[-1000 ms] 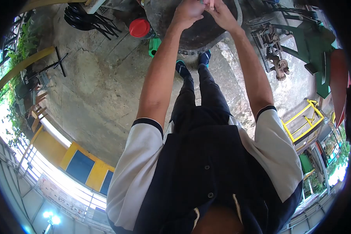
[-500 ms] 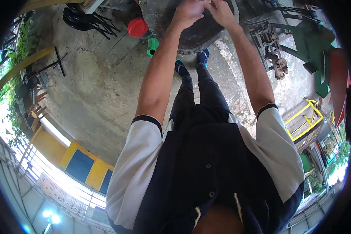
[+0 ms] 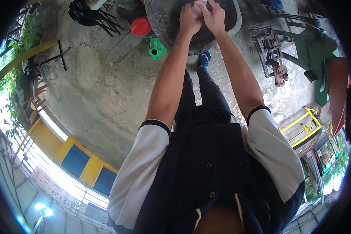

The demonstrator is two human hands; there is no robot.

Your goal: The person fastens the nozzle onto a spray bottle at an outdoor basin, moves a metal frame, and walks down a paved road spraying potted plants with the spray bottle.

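Observation:
Both my hands meet at the top of the head view, above a dark, worn, round-edged surface (image 3: 167, 27) with a paler rim. My left hand (image 3: 190, 20) is closed, with its fingers curled toward the other hand. Against it, my right hand (image 3: 214, 16) bends its thumb and fingers inward in a pinch. A small pink-and-teal object (image 3: 202, 1) shows between the fingertips at the frame's upper edge. Most of it is hidden by the fingers and cut off by the frame, so its kind cannot be made out.
Left of the dark surface are a red round container (image 3: 140, 26) and a green plastic container (image 3: 156, 48). Black tubular items (image 3: 85, 13) lie farther left. A rusty mechanical assembly (image 3: 276, 58) and a green metal frame (image 3: 314, 54) stand right, with a yellow frame (image 3: 306, 124) below.
My hands have come closer together and slightly lower in view, and the pink-and-teal object now shows between them. The view has shifted, revealing more of the green container.

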